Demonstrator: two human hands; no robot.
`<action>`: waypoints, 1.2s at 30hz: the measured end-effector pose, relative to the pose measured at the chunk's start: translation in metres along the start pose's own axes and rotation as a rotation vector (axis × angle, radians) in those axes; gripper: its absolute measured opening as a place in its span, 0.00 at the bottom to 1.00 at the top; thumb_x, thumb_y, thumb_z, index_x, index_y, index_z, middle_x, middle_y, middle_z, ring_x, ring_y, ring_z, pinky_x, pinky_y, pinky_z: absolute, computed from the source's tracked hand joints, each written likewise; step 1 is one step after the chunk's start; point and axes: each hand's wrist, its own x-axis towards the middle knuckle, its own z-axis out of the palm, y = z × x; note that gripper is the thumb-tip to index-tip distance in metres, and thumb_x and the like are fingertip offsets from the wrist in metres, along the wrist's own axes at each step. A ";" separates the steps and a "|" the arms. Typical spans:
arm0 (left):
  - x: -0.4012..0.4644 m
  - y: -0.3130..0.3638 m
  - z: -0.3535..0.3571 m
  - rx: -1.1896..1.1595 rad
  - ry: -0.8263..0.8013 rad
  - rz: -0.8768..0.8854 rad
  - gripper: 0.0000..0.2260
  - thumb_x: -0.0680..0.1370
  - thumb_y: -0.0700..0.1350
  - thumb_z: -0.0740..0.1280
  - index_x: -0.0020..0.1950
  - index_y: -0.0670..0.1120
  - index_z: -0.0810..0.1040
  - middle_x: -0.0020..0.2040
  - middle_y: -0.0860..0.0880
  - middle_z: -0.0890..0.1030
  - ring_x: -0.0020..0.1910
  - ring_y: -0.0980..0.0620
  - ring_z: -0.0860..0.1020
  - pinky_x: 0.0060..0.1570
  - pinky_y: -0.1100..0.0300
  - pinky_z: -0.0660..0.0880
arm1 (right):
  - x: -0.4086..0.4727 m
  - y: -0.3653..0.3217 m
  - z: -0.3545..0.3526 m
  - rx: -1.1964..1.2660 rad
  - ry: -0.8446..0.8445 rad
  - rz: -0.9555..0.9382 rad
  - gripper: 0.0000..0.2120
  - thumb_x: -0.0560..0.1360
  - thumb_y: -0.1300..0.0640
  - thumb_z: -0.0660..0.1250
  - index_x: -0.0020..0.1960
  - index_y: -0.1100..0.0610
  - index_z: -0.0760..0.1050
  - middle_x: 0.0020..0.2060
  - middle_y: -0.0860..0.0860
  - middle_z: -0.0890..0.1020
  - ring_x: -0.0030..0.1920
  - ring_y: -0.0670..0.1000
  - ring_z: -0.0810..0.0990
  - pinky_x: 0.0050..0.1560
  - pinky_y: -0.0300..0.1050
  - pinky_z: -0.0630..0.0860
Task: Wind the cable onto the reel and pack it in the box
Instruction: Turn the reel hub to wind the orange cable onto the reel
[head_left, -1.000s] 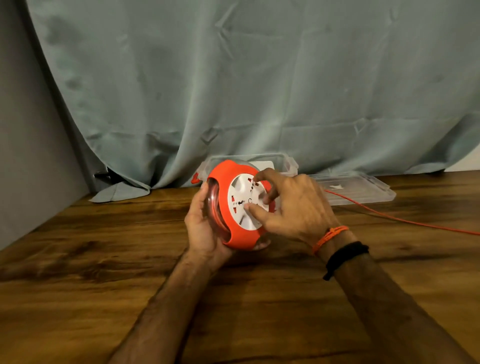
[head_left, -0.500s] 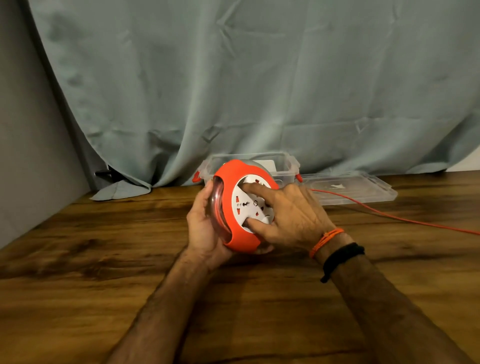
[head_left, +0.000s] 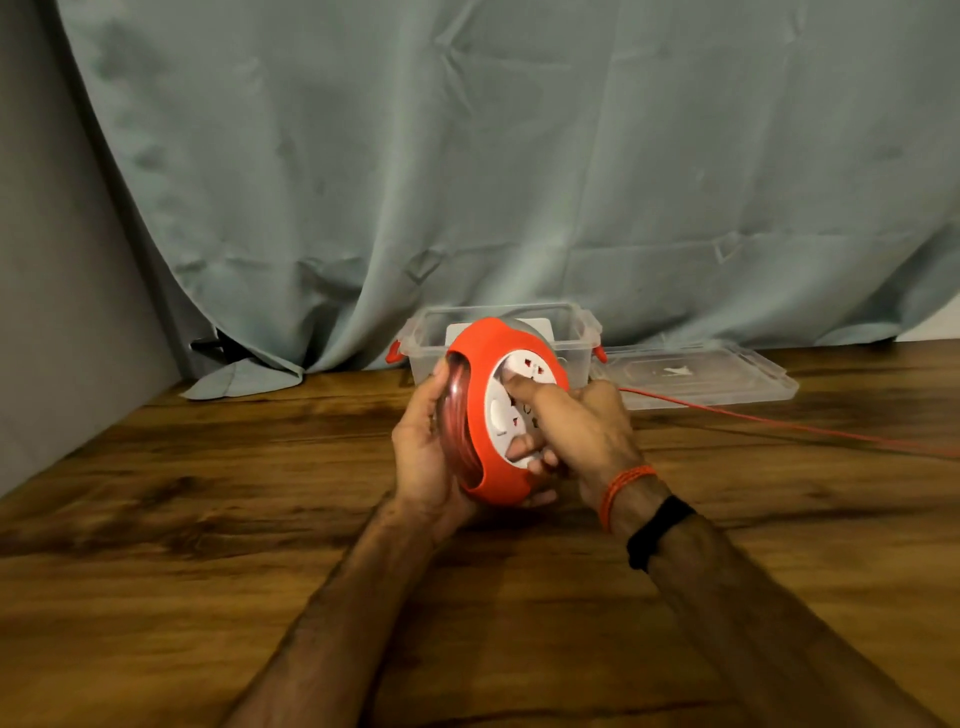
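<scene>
Reel (head_left: 480, 426): left hand (head_left: 423, 452) cradling, right hand (head_left: 582, 431) grip curled on the white hub. Risk: loose cable (head_left: 779, 426) snagging or dragging the lid (head_left: 727, 384).

One camera sat on my head, looking forward and down across the wooden table (head_left: 156, 571) toward its far edge and the curtain (head_left: 519, 156) behind it. It was close enough that my forearms filled the near edge. No second view shared the scene.
</scene>
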 end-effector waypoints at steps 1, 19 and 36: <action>0.000 0.000 -0.002 -0.001 -0.014 -0.016 0.31 0.73 0.67 0.55 0.51 0.46 0.87 0.51 0.40 0.85 0.53 0.37 0.77 0.64 0.26 0.62 | -0.001 -0.001 -0.001 0.038 -0.011 0.024 0.23 0.70 0.42 0.72 0.41 0.64 0.80 0.29 0.62 0.83 0.17 0.49 0.71 0.23 0.42 0.72; 0.000 0.005 -0.010 -0.133 -0.035 -0.050 0.32 0.74 0.70 0.55 0.66 0.50 0.79 0.67 0.40 0.79 0.68 0.34 0.73 0.62 0.21 0.55 | 0.011 -0.009 -0.033 -1.070 0.015 -1.011 0.31 0.63 0.32 0.63 0.64 0.40 0.69 0.44 0.45 0.85 0.47 0.56 0.83 0.48 0.49 0.76; -0.003 0.006 -0.003 -0.103 -0.035 -0.022 0.29 0.75 0.66 0.56 0.58 0.47 0.85 0.63 0.39 0.81 0.60 0.37 0.79 0.61 0.27 0.66 | 0.009 0.007 -0.020 -0.951 0.065 -0.935 0.31 0.63 0.37 0.65 0.66 0.40 0.71 0.43 0.50 0.85 0.48 0.57 0.81 0.49 0.48 0.76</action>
